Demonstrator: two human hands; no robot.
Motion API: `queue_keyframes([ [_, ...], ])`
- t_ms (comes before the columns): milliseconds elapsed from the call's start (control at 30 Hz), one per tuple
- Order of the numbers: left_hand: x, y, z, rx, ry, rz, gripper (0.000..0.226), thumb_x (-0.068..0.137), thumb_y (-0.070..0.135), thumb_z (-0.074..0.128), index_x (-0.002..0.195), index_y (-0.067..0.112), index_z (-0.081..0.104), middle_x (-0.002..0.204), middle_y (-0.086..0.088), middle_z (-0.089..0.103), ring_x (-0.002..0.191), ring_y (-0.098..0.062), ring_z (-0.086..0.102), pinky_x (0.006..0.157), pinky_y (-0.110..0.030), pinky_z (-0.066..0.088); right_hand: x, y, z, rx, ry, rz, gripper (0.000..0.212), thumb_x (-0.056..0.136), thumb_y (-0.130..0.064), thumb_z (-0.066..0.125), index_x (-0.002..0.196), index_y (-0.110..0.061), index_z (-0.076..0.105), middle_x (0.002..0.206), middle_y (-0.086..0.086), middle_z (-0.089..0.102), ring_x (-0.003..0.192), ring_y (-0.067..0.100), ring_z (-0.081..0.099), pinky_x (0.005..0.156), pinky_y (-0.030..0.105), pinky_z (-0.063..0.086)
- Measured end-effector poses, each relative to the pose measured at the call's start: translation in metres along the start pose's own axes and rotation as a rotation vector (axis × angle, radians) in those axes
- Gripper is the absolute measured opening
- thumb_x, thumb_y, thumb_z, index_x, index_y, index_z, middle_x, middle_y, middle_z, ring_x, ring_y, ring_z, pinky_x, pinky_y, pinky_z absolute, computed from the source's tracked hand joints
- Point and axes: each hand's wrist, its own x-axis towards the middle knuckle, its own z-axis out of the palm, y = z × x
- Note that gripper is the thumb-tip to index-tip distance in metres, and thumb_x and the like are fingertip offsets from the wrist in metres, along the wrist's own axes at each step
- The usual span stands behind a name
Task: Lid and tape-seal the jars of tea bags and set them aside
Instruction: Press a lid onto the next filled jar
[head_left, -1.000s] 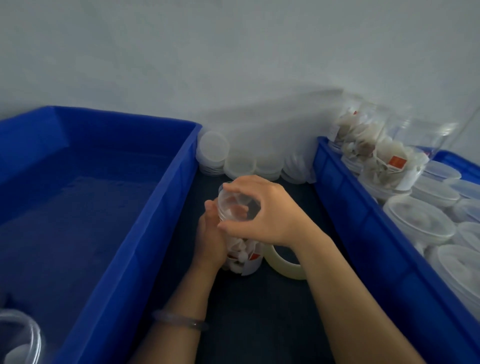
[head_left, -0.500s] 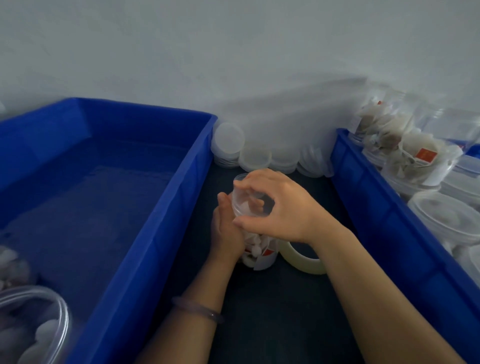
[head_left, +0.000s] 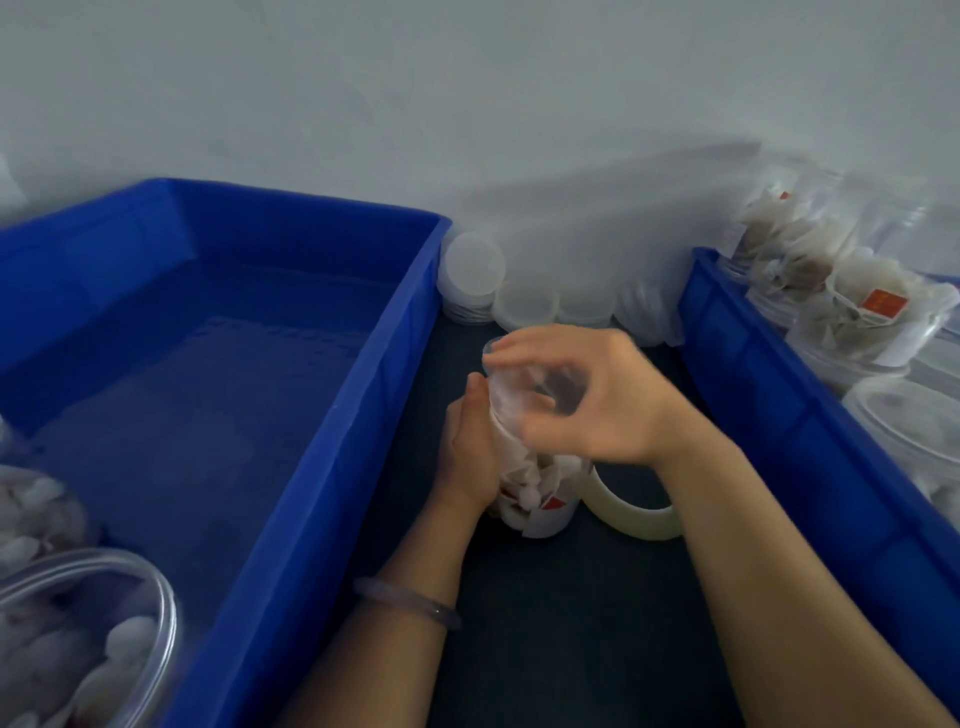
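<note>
A clear jar of tea bags (head_left: 540, 493) stands on the dark table between two blue crates. My left hand (head_left: 467, 452) grips its left side. My right hand (head_left: 597, 400) curls over the top, fingers and thumb round the clear lid (head_left: 524, 389) that sits on the jar's mouth. A roll of pale tape (head_left: 631, 506) lies right behind the jar, partly hidden under my right wrist.
A large blue crate (head_left: 322, 452) on the left holds lidded jars (head_left: 78, 639) at its near corner. Stacks of spare lids (head_left: 475, 275) line the wall. The right blue crate (head_left: 810, 415) holds filled jars and tubs (head_left: 872, 322).
The view has shifted so the scene sits further right and lower. My right hand has turned on the lid, fingers more spread; the left hand keeps its hold on the jar.
</note>
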Motion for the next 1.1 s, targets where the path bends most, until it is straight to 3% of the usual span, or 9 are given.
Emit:
queue_keyframes([
  [133,0.000,0.004,0.002,-0.093,-0.034,-0.038,0.074,0.106,0.025,0.018,0.053,0.029,0.069,0.056,0.008,0.066,0.055,0.001,0.061,0.055,-0.011,0.044,0.005,-0.003,-0.022,-0.030,0.040,-0.079,0.047,0.068,-0.031,0.071,0.115,-0.032,0.064,0.116,-0.016,0.061,0.112,-0.003,0.055,0.097,0.015,0.041],
  [233,-0.002,0.006,0.002,0.023,-0.035,0.027,0.047,0.104,0.012,0.037,0.072,0.037,0.061,0.067,0.028,0.066,0.065,0.013,0.060,0.055,-0.002,0.040,0.003,-0.006,-0.008,-0.143,-0.036,-0.055,0.048,0.072,-0.037,0.075,0.118,-0.030,0.066,0.119,-0.015,0.058,0.113,0.003,0.053,0.099,0.030,0.044],
  [300,-0.003,0.006,0.002,0.110,-0.027,0.085,0.043,0.102,0.007,0.043,0.080,0.043,0.054,0.072,0.044,0.059,0.071,0.022,0.057,0.057,0.003,0.038,-0.001,-0.003,0.004,-0.188,-0.036,-0.048,0.047,0.072,-0.036,0.074,0.119,-0.031,0.066,0.123,-0.014,0.056,0.113,0.009,0.051,0.098,0.038,0.044],
  [367,-0.004,0.007,0.002,0.094,-0.021,0.060,0.042,0.105,0.016,0.036,0.077,0.039,0.057,0.071,0.037,0.063,0.068,0.018,0.059,0.055,0.001,0.039,-0.003,0.002,0.007,-0.219,0.003,-0.048,0.046,0.072,-0.035,0.074,0.117,-0.032,0.067,0.122,-0.014,0.056,0.112,0.010,0.050,0.097,0.039,0.043],
  [467,-0.006,0.005,0.000,-0.032,-0.038,-0.001,0.061,0.106,0.033,0.020,0.071,0.034,0.070,0.073,0.020,0.071,0.070,0.007,0.065,0.056,-0.003,0.042,-0.004,0.008,0.009,-0.191,0.032,-0.022,0.044,0.072,-0.033,0.075,0.115,-0.033,0.067,0.120,-0.016,0.055,0.110,0.008,0.049,0.094,0.039,0.045],
  [633,-0.009,0.006,0.002,0.011,0.031,0.045,0.054,0.107,0.015,0.028,0.069,0.035,0.061,0.067,0.030,0.066,0.065,0.013,0.062,0.053,-0.001,0.039,-0.005,0.009,0.015,-0.242,0.021,-0.035,0.046,0.067,-0.043,0.064,0.112,-0.039,0.067,0.113,-0.023,0.050,0.104,0.003,0.045,0.086,0.030,0.044],
  [733,-0.010,0.005,0.003,0.007,0.050,0.036,0.058,0.107,0.020,0.024,0.067,0.034,0.062,0.064,0.024,0.067,0.062,0.010,0.063,0.052,-0.002,0.040,-0.004,0.008,0.016,-0.264,0.009,-0.034,0.047,0.065,-0.044,0.061,0.111,-0.039,0.067,0.111,-0.024,0.050,0.103,0.003,0.046,0.083,0.025,0.042],
  [933,-0.009,0.000,0.007,-0.064,0.109,-0.077,0.059,0.104,0.037,0.019,0.068,0.021,0.063,0.055,0.004,0.062,0.054,-0.007,0.057,0.051,-0.021,0.043,-0.009,0.003,0.041,-0.331,0.283,0.126,0.046,0.070,-0.042,0.067,0.114,-0.033,0.066,0.116,-0.015,0.059,0.107,0.017,0.053,0.078,0.027,0.039],
  [1100,-0.005,0.002,0.002,0.013,0.088,-0.024,0.045,0.105,0.017,0.032,0.068,0.017,0.056,0.052,0.007,0.060,0.050,0.000,0.054,0.049,-0.016,0.042,-0.007,0.001,0.034,-0.353,0.177,0.121,0.047,0.072,-0.044,0.065,0.118,-0.035,0.062,0.117,-0.017,0.056,0.107,0.016,0.052,0.083,0.032,0.045],
])
